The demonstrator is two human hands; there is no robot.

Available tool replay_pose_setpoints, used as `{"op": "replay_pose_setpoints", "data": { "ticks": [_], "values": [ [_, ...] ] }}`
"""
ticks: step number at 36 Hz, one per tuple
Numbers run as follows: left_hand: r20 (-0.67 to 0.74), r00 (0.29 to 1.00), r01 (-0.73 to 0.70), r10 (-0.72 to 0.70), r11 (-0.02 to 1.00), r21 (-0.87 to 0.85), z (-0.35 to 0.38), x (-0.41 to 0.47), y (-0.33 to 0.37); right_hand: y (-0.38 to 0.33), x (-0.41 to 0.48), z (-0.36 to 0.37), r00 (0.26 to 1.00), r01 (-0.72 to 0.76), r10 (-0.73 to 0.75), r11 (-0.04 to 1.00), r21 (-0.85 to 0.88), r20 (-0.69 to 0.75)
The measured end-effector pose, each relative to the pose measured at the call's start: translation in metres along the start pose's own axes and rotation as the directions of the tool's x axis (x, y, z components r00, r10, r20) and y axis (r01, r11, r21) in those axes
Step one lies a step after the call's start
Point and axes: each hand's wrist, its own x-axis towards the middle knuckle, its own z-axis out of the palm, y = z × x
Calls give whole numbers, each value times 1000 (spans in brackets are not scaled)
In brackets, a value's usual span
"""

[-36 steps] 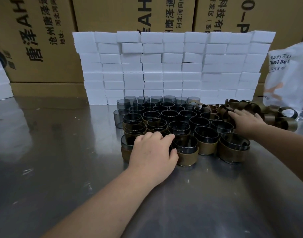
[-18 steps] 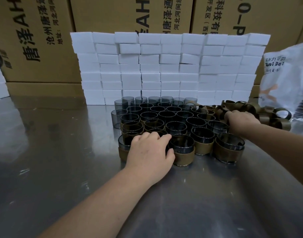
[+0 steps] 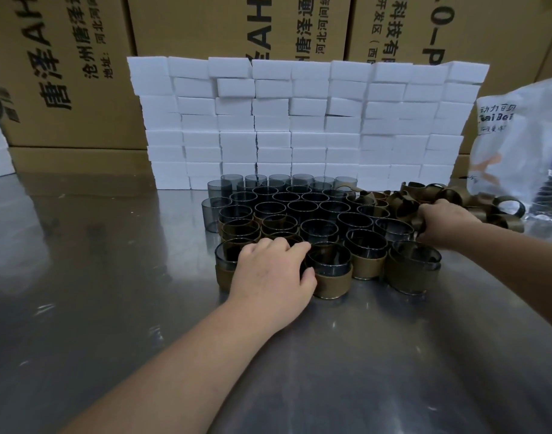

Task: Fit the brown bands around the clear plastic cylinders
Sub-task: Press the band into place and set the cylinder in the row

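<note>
Brown band (image 3: 222,277) half-hid by L hand (image 3: 268,274).

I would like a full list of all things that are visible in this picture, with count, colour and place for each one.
bare cylinders: many, smoky clear, back rows of the cluster at table centre
banded cylinders: several, clear with brown band, front rows
loose brown bands: a pile, brown, right of the cylinders
foam blocks: many, white, stacked as a wall behind the cylinders
cardboard boxes: at least three, brown, printed, behind the wall
plastic bag: one, white, right edge
table: one, grey metal, under everything
left hand: on a front-row banded cylinder, fingers curled over it
right hand: grips a band at the pile's edge
</note>
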Motion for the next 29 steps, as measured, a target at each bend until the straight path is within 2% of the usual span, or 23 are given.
{"op": "replay_pose_setpoints", "data": {
  "ticks": [5,9,11,14,17,20,23,26,29],
  "values": [
    [-19,1000,6,-6,1000,-18,0,0,1,7,-1,-19,993,18,-19,1000,-12,-119],
    [-107,994,14,-19,999,-50,-2,-1,1,0,-11,-45,957,63,-33,993,97,-288],
    [-142,990,10,-19,998,-66,-4,-2,2,-12,-22,-63,927,134,-60,975,177,-371],
    [-171,985,-16,-2,995,-103,-5,-2,3,-35,-48,-83,880,319,-186,914,253,-436],
    [-220,975,-61,23,984,-167,-7,-4,6,-62,-86,-94,842,486,-369,835,257,-394],
    [-244,969,-100,48,974,-205,-10,-5,8,-87,-115,-94,774,618,-551,764,184,-311],
    [-242,970,-87,26,966,-245,-12,-5,8,-105,-126,-86,709,701,-651,694,166,-270],
    [-257,966,-48,-20,965,-256,-14,-4,6,-108,-122,-80,711,704,-660,673,229,-244],
    [-229,972,-2,-49,975,-220,-12,-2,6,-102,-99,-74,793,608,-531,722,330,-300]
  ]
}}
